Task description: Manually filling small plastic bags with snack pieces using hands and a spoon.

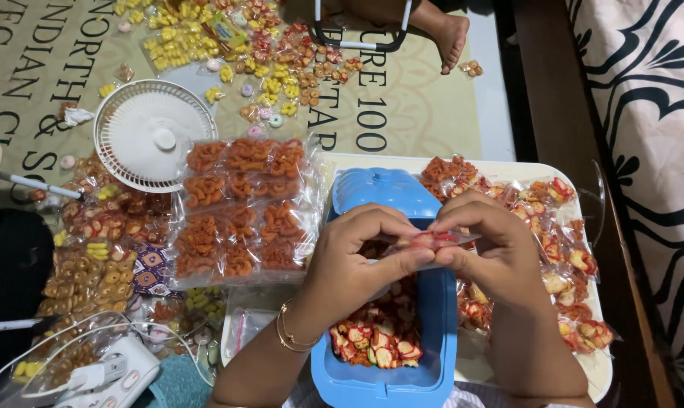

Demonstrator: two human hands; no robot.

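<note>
We see our left hand (357,249) and our right hand (485,242) closed together on one small clear packet (433,242) of red snacks. Its long axis lies left to right between both pinches, just above the open blue box (433,317).

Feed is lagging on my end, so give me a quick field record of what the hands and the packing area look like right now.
left hand: pinching a small clear packet of red snacks
right hand: pinching the same packet's other end
below hands: open blue box holding loose red-yellow snacks
tray: white, filled packets along its right side
left of box: stacked orange snack packs, white fan
</note>
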